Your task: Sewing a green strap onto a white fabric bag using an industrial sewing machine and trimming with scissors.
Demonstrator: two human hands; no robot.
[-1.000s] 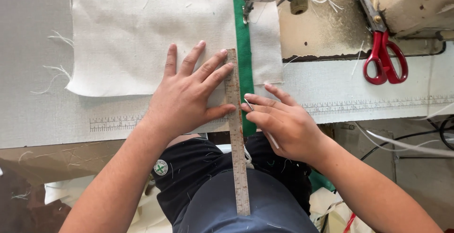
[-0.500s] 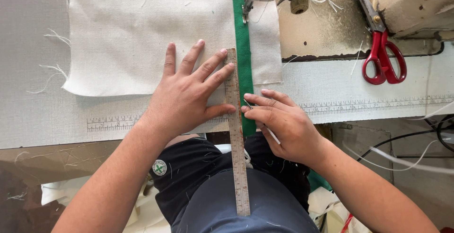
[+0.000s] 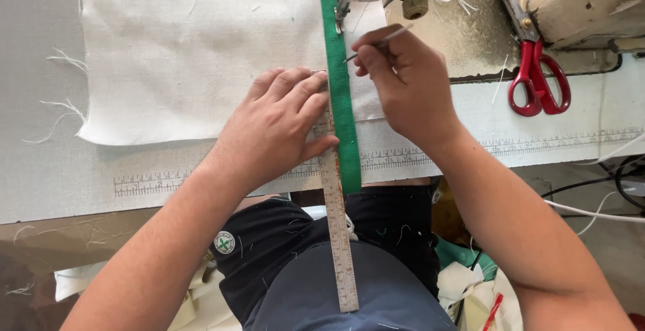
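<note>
Green strip (image 3: 341, 103) | left hand (image 3: 272, 129) pins ruler (image 3: 338, 237) | right hand (image 3: 403, 76) marks, probably pencil (image 3: 379, 41)

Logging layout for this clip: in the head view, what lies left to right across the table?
Frayed white woven cloth → left hand → long metal ruler → green fabric strip → right hand holding a thin pointed tool → red-handled scissors.

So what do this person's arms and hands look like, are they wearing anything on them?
Both are bare: no gloves, sleeves, rings, watch or bands show on the left hand or the right hand, and the forearms are uncovered to the frame edge. The fingernails are short and plain. Below them the person wears dark clothing flecked with lint and thread, with a small round green-and-white badge.
</note>
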